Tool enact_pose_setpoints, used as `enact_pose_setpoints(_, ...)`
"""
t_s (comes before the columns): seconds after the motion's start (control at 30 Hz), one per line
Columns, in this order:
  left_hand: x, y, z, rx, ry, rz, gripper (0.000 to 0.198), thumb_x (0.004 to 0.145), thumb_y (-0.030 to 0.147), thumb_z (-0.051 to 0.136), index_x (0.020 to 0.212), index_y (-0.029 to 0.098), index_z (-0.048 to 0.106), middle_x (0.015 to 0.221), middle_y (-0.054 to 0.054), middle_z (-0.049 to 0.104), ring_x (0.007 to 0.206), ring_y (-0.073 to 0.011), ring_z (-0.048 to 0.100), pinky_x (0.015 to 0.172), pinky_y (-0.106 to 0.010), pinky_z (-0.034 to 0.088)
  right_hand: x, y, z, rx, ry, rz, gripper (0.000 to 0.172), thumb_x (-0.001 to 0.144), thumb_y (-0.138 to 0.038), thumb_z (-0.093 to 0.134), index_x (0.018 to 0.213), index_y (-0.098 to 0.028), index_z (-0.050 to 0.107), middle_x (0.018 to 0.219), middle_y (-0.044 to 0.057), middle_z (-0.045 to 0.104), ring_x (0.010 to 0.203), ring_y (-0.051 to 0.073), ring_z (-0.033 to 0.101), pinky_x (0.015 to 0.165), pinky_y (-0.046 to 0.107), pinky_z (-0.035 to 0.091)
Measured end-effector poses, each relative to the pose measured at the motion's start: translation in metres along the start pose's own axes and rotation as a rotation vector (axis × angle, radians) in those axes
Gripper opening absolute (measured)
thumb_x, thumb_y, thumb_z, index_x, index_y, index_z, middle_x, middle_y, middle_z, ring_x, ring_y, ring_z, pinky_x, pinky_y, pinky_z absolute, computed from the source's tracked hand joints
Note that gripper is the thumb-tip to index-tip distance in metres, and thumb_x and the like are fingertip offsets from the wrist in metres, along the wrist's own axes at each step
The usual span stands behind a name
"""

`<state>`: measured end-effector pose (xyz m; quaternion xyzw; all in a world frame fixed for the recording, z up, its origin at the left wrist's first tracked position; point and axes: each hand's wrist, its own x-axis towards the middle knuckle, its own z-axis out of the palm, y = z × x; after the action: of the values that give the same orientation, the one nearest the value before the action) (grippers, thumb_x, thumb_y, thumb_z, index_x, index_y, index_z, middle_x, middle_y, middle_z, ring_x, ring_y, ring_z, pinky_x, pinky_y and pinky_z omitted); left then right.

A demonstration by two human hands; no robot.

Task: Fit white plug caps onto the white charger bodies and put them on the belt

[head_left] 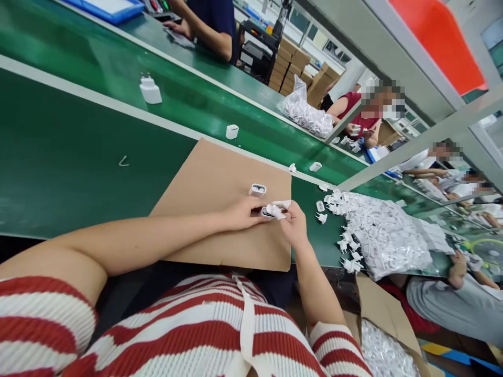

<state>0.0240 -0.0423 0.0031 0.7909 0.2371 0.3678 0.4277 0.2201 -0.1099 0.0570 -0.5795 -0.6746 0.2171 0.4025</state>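
Observation:
My left hand [242,213] and my right hand [293,224] meet over a brown cardboard sheet [220,178] on the green bench. Together they pinch a small white charger housing [268,212]; the right fingertips wear white finger cots. A second white housing [257,190] lies on the cardboard just beyond my hands. To the right, a heap of white plug parts [377,235] spills from a clear bag.
A green conveyor belt [118,63] carries a white charger [150,90] and a small housing [231,131]. A clear bag of white parts [304,112] lies farther along. Other workers sit across and to the right; cartons are stacked behind.

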Motion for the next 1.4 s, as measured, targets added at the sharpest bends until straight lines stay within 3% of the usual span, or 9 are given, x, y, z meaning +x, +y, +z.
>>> enact_pose_setpoints(0.17, 0.001, 0.0, -0.003, 0.021, -0.022, -0.001, 0.033, 0.091, 0.05, 0.073, 0.1, 0.019, 0.077, 0.094, -0.008, 0.074, 0.087, -0.0244, 0.068, 0.082, -0.035, 0.052, 0.003, 0.001, 0.0, -0.318, -0.112, -0.218, 0.016, 0.093, -0.023, 0.057, 0.088, -0.022, 0.072, 0.091, 0.007, 0.064, 0.092, 0.024, 0.06, 0.081, 0.036, 0.051)
enact_pose_setpoints(0.37, 0.001, 0.0, -0.003, 0.009, -0.03, -0.019, 0.037, 0.09, 0.053, 0.073, 0.104, 0.019, 0.078, 0.096, -0.009, 0.076, 0.091, -0.0271, 0.069, 0.086, -0.037, 0.053, 0.012, 0.004, -0.002, -0.382, -0.159, -0.193, 0.016, 0.082, -0.015, 0.056, 0.077, -0.023, 0.069, 0.081, 0.005, 0.056, 0.081, 0.023, 0.055, 0.073, 0.033, 0.047)
enact_pose_setpoints(0.6, -0.005, 0.002, 0.005, 0.177, 0.003, -0.03, 0.044, 0.095, 0.044, 0.067, 0.134, 0.024, 0.068, 0.128, -0.012, 0.073, 0.116, -0.0321, 0.067, 0.106, -0.048, 0.051, 0.006, 0.005, 0.005, -0.131, -0.073, 0.028, 0.014, 0.081, -0.03, 0.069, 0.09, -0.024, 0.08, 0.087, 0.006, 0.064, 0.085, 0.024, 0.06, 0.084, 0.038, 0.052)
enact_pose_setpoints(0.7, -0.008, 0.011, 0.003, 0.28, -0.041, -0.01, 0.035, 0.096, 0.038, 0.065, 0.128, 0.022, 0.07, 0.126, -0.013, 0.074, 0.117, -0.033, 0.067, 0.106, -0.05, 0.051, 0.008, 0.018, 0.003, 0.201, -0.102, 0.169, 0.044, 0.077, -0.043, 0.079, 0.116, -0.025, 0.078, 0.097, 0.006, 0.071, 0.091, 0.023, 0.063, 0.088, 0.04, 0.054)
enact_pose_setpoints(0.8, -0.014, 0.027, -0.009, 0.318, -0.004, 0.1, 0.036, 0.099, 0.037, 0.062, 0.131, 0.022, 0.068, 0.126, -0.013, 0.074, 0.115, -0.0308, 0.068, 0.106, -0.048, 0.052, 0.027, 0.038, -0.006, 0.396, -0.1, 0.219, 0.066, 0.075, -0.049, 0.079, 0.136, -0.027, 0.068, 0.117, 0.008, 0.072, 0.1, 0.023, 0.064, 0.085, 0.037, 0.056)
enact_pose_setpoints(0.97, -0.007, 0.037, -0.054, 0.335, 0.241, 0.157, 0.033, 0.1, 0.039, 0.06, 0.127, 0.022, 0.069, 0.118, -0.011, 0.076, 0.108, -0.0273, 0.068, 0.103, -0.044, 0.053, 0.091, 0.069, -0.022, 0.222, -0.018, 0.064, 0.057, 0.09, -0.052, 0.062, 0.142, -0.028, 0.063, 0.144, 0.011, 0.063, 0.125, 0.028, 0.059, 0.094, 0.041, 0.055)
enact_pose_setpoints(1.13, 0.045, -0.019, -0.123, 0.367, 0.527, -0.237, 0.043, 0.094, 0.048, 0.064, 0.128, 0.022, 0.067, 0.124, -0.009, 0.075, 0.108, -0.0277, 0.069, 0.097, -0.039, 0.055, 0.145, 0.096, -0.019, -0.323, 0.16, 0.194, 0.054, 0.095, -0.038, 0.054, 0.144, -0.016, 0.061, 0.147, 0.021, 0.058, 0.142, 0.035, 0.049, 0.119, 0.052, 0.036)
enact_pose_setpoints(1.27, 0.093, -0.081, -0.175, 0.495, 0.582, -0.459, 0.041, 0.092, 0.038, 0.062, 0.129, 0.02, 0.065, 0.124, -0.011, 0.075, 0.116, -0.0307, 0.069, 0.1, -0.04, 0.053, 0.159, 0.119, -0.007, -0.544, 0.152, 0.266, 0.052, 0.094, -0.025, 0.054, 0.146, -0.017, 0.059, 0.155, 0.021, 0.053, 0.155, 0.038, 0.034, 0.124, 0.058, 0.025)
enact_pose_setpoints(1.4, 0.123, -0.118, -0.199, 0.605, 0.566, -0.553, 0.042, 0.092, 0.032, 0.058, 0.13, 0.015, 0.064, 0.124, -0.018, 0.074, 0.117, -0.0366, 0.068, 0.098, -0.045, 0.052, 0.164, 0.141, 0.002, -0.578, 0.105, 0.206, 0.044, 0.093, -0.019, 0.051, 0.133, -0.024, 0.067, 0.14, 0.014, 0.068, 0.146, 0.034, 0.049, 0.121, 0.054, 0.032)
